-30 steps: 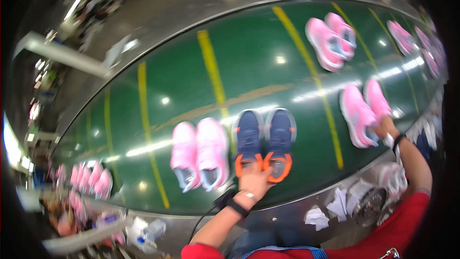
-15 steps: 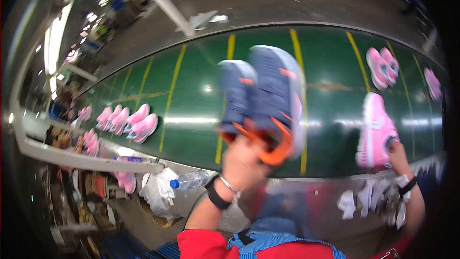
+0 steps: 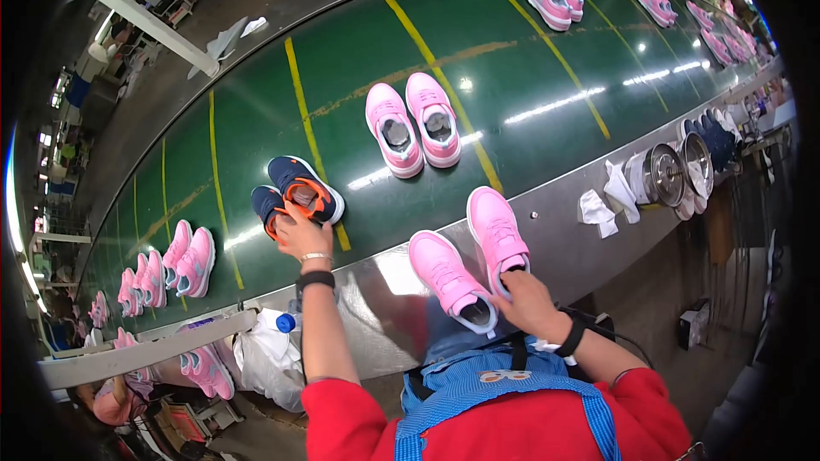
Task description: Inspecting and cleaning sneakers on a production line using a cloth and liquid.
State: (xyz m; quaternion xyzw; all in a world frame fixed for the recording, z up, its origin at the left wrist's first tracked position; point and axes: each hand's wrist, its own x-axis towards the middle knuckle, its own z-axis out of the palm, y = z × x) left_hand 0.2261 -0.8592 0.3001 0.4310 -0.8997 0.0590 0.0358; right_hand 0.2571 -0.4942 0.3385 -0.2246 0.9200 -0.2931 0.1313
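My left hand grips a pair of navy sneakers with orange lining by their heel openings. The navy pair rests on the green conveyor belt, toes pointing away from me, across a yellow line. My right hand is closed on a pair of pink sneakers at their heels, fingers partly hidden in the openings. These pink sneakers are held above the belt's near metal edge, close to my apron. Between and beyond my hands, another pink pair stands on the belt with its openings toward me.
More pink sneakers stand along the belt at left and far right. A metal ledge runs along the near side, with white cloths and round metal pans. A bottle with a blue cap and a white plastic bag are at lower left.
My left hand has brought the raised navy sneakers down to the belt, farther left. My right hand has drawn pink sneakers in toward my body, and both shoes now show. The view has turned.
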